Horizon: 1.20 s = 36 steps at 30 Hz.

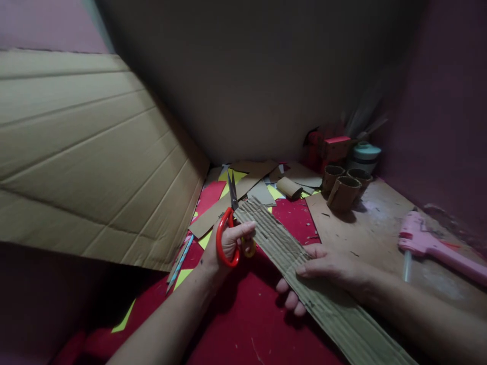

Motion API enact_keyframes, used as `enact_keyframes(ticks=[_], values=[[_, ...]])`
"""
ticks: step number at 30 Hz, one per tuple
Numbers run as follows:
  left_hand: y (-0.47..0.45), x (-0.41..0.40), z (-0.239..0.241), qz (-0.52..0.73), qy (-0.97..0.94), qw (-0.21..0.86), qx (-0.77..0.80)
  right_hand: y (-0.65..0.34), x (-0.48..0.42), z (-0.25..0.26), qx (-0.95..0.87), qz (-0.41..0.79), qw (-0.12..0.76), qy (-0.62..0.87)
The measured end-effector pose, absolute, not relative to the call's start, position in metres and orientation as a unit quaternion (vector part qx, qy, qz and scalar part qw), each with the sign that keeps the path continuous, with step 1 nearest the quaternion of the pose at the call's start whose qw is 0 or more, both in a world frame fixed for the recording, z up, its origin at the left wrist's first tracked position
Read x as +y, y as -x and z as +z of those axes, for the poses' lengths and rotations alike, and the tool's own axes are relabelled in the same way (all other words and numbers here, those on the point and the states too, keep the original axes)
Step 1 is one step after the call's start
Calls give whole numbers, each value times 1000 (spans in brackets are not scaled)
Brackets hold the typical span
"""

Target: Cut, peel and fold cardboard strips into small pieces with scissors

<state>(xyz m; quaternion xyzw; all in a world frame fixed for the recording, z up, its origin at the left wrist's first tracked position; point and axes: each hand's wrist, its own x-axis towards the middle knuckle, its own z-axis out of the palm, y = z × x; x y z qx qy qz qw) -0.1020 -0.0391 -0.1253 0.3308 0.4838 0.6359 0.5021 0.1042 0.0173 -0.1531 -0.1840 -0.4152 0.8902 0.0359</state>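
i seem mid-trim: my left grip point(229, 242) curls round the scissors point(233, 195), my right grip point(326, 266) clamps the cardboard strip point(280, 247); snipping calls for steadiness.

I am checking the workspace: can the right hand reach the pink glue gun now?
Probably yes, once the right hand releases the cardboard strip; nothing visible stands between that hand and the pink glue gun.

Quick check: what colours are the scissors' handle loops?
A red loop and a yellow loop, head view.
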Motion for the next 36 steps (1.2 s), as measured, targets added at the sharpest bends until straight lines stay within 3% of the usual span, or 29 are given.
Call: enact_keyframes(ticks=[36], values=[[109,-39,-124,726,-293,413,465,-105,16,-161,-367,915,30,165]])
